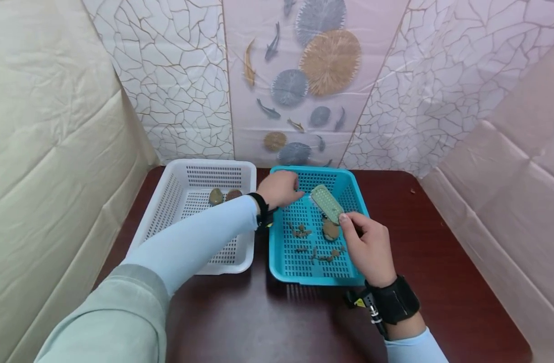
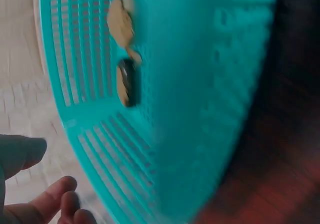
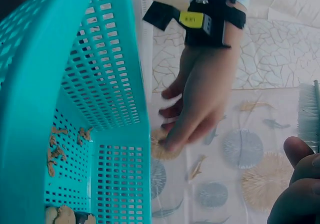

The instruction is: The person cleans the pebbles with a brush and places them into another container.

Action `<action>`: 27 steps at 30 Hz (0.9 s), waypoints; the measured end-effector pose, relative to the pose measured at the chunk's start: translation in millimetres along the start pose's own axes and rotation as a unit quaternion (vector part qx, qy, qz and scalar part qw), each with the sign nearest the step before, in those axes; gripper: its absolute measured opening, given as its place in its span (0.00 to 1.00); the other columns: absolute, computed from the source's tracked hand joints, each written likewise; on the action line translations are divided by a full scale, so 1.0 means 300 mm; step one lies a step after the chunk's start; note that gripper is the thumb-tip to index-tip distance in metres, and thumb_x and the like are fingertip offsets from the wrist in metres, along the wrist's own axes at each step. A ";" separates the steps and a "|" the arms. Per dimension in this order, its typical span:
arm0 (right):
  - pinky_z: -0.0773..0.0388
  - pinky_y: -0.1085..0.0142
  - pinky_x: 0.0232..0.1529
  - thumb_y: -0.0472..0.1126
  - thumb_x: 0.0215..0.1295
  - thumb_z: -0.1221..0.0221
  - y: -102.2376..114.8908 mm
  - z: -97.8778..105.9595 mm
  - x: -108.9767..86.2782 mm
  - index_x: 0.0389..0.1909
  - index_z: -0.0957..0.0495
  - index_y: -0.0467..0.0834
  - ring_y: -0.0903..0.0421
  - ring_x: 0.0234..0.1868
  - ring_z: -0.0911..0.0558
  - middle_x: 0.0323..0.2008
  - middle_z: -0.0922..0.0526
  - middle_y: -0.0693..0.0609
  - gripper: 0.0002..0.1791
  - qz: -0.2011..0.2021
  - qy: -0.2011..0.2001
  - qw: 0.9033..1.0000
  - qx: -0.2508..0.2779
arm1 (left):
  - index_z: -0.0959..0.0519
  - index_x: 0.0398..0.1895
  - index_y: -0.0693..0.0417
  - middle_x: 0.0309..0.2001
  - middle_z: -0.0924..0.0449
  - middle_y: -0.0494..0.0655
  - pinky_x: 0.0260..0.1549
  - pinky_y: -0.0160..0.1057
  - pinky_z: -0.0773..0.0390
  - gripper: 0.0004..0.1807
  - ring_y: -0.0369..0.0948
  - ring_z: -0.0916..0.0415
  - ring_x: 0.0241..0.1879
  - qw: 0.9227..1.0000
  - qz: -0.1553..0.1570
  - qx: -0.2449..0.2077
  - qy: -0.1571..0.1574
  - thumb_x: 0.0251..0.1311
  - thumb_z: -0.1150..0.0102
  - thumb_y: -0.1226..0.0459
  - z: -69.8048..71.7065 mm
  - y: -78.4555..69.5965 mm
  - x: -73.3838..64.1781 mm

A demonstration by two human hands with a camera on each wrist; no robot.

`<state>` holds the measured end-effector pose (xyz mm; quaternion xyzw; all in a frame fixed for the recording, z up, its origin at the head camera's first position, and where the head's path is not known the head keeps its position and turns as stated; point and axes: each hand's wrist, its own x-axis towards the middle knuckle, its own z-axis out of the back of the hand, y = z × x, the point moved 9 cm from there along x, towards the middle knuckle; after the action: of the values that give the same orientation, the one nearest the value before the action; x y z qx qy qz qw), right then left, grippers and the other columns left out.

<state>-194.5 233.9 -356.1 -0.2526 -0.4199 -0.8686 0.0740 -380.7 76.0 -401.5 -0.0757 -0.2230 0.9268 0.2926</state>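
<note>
My right hand [image 1: 371, 245] pinches one end of a pale green scrubbing brush [image 1: 326, 203] over the turquoise basket [image 1: 277, 267]. White bristles on the brush [image 3: 307, 115] show in the right wrist view. My left hand [image 1: 279, 188] hovers over that basket's back left part. Its thumb and fingers are apart in the left wrist view, with nothing between them. Inside the basket lie a mud-brown lump [image 2: 120, 25], a dark stone [image 2: 127, 82] partly coated in brown, and several brown crumbly bits [image 1: 300, 232].
Left of the turquoise basket stands a white basket [image 1: 250, 242] holding a greenish stone [image 1: 215, 196] and a reddish-brown stone [image 1: 233, 194], partly behind my left arm. Both baskets rest on a dark red table [image 1: 268, 322]. Patterned cloth [image 1: 186, 75] hangs behind it.
</note>
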 end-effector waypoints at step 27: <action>0.40 0.65 0.20 0.38 0.86 0.41 -0.030 0.051 -0.021 0.37 0.12 0.39 0.55 0.17 0.36 0.16 0.36 0.54 0.15 -0.015 -0.015 1.000 0.021 | 0.12 0.55 0.49 0.44 0.14 0.45 0.38 0.38 0.20 0.14 0.41 0.20 0.38 0.989 0.021 -0.008 0.148 0.70 0.28 0.56 -0.530 -0.184 0.126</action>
<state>-186.3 250.7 -357.5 -0.2578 -0.4428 -0.8567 0.0596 -340.5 196.8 -518.0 -0.2189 -0.1828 0.9097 0.3019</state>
